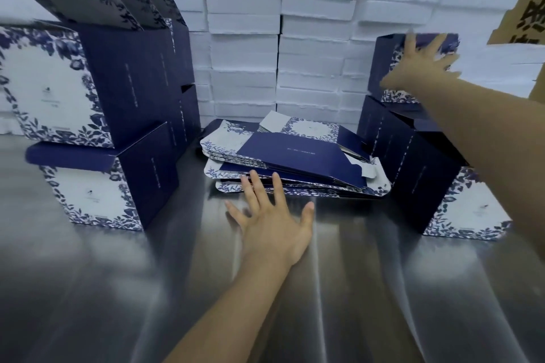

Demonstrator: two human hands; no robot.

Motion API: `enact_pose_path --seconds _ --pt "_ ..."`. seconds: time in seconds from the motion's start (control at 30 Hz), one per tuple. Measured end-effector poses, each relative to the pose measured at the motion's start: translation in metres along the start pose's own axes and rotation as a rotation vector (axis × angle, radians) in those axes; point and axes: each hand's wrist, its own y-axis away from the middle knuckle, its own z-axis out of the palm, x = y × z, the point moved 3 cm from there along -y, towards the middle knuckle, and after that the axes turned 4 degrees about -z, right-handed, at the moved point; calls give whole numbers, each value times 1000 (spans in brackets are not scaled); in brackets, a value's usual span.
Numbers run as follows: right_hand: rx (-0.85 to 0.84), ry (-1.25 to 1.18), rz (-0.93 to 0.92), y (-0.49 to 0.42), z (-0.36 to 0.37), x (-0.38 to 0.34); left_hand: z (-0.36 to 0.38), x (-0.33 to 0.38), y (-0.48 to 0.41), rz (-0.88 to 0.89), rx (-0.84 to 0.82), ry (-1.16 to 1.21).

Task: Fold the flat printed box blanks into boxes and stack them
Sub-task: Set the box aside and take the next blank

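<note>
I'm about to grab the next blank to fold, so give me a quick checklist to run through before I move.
1. Left hand free to pick: ok, fingers spread and straight, holding nothing.
2. Pile of flat blanks within reach: ok, the left fingertips are at its near edge.
3. Pile squared up so that one blank lifts cleanly: not ok, the blanks lie fanned and skewed.
4. Right hand off the top box: not ok, it lies flat against the box with straight fingers.
5. Top box seated squarely on the right stack: cannot tell, the arm and motion blur hide where they meet.
</note>
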Motion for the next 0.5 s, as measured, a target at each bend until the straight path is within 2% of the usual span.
enact_pose_path --seconds 0.07,0.17,0.27,0.33,0.4,0.43,0.5 --pt "42 -243 -63 33 -9 -22 -2 0 1 -6 6 38" --pt "206 -796 -270 120 -2 -55 -9 2 3 -21 6 136" --pt "137 -1134 -255 223 44 -61 -28 0 11 -32 118 394" --pt "82 -1156 -203 276 80 -54 -42 -6 22 -52 266 641" --pt "9 -1123 -76 297 103 -43 -49 -16 39 -100 379 829" --pt "-4 -1125 -33 298 107 -37 -49 -21 48 -99 374 895" --pt "-15 -1092 -82 294 105 -33 -48 -27 64 -30 263 960"
